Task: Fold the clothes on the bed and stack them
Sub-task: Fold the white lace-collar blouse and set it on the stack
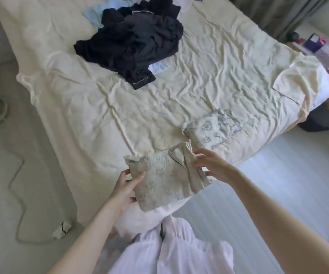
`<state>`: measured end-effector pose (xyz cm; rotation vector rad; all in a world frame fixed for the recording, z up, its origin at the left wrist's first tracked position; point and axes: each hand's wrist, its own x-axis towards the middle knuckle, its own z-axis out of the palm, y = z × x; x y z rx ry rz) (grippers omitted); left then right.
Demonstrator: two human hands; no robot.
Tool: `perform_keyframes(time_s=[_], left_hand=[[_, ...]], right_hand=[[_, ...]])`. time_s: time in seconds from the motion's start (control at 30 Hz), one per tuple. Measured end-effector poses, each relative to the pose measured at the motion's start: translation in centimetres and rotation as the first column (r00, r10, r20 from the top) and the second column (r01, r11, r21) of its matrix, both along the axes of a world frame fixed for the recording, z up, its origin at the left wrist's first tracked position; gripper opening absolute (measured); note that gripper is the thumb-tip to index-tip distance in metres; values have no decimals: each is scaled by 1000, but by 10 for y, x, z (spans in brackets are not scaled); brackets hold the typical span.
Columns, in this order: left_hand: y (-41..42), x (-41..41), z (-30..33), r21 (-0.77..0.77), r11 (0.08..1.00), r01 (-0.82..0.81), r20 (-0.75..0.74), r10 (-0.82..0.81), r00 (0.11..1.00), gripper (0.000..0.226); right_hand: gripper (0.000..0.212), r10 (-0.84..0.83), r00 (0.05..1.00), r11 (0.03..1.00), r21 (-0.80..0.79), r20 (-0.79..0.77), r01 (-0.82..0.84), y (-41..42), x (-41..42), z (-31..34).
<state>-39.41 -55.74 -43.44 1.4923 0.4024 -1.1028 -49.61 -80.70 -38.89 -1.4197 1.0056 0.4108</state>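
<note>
A folded beige patterned garment (165, 178) is held just above the near corner of the bed (100, 107). My left hand (127, 186) grips its left edge, thumb on top. My right hand (211, 165) touches its right edge with spread fingers. A second folded pale patterned garment (211, 129) lies on the bed just beyond, to the right. A heap of unfolded dark clothes (132, 42) lies at the far middle of the bed, with a light blue piece (94, 14) behind it and a white piece (157, 67) peeking out under it.
The cream sheet is rumpled. A cable (15, 175) snakes over the floor at left, with a small rag (62, 229) near the bed's corner. A shelf with small items (317, 46) stands at the far right. Curtains (274, 14) hang behind the bed.
</note>
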Motion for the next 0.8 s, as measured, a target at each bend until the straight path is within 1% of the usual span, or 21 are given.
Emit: perform_keyframes(time_s=[0.07,0.13,0.2,0.3,0.37,0.47,0.53,0.6,0.63,0.67,0.7,0.73,0.77,0.8], left_hand=[[-10,14,-15,17,1000,-27,35,26,999,38],[-21,24,-34,18,999,-47,49,46,998,45],[-34,31,-58,15,997,-70,32,69,997,51],[-54,38,-91,13,992,-122,-4,122,993,52],[-65,41,-108,47,990,-134,38,132,991,51],[-71,43,-130,165,978,-131,156,105,982,52],[-70,43,-138,248,962,-112,221,57,974,54],[-70,45,-139,317,945,-79,266,-8,964,63],[-71,45,-136,358,932,-59,318,-63,946,66],[-72,45,-132,408,912,-46,407,-136,903,66],[-73,45,-127,460,887,-41,528,-236,816,63],[-73,44,-123,516,856,-30,644,-365,673,57],[-72,43,-120,572,820,-22,725,-492,482,49],[-71,41,-119,617,787,-18,757,-586,290,42]], right_hand=[[35,6,1000,1000,-8,4,-6,-15,24,-19],[35,15,1000,999,-32,7,-15,-30,46,-42],[39,22,1000,997,-72,-3,-23,-45,65,-69],[44,19,1000,994,-109,-18,-20,-67,87,-111],[44,19,999,992,-125,-27,-22,-77,96,-137],[38,42,998,979,-198,-41,-50,-81,102,-164],[28,116,986,940,-309,-117,-147,-79,103,-171],[26,194,958,851,-450,-209,-270,-74,102,-169],[26,208,954,794,-533,-215,-293,-70,101,-165],[28,224,956,722,-625,-192,-295,-66,99,-161],[32,268,951,619,-729,-155,-293,-61,96,-157],[38,355,925,487,-819,-133,-304,-53,92,-153],[43,456,882,356,-883,-121,-305,-46,87,-151],[45,553,826,262,-918,-109,-297,-39,82,-150]])
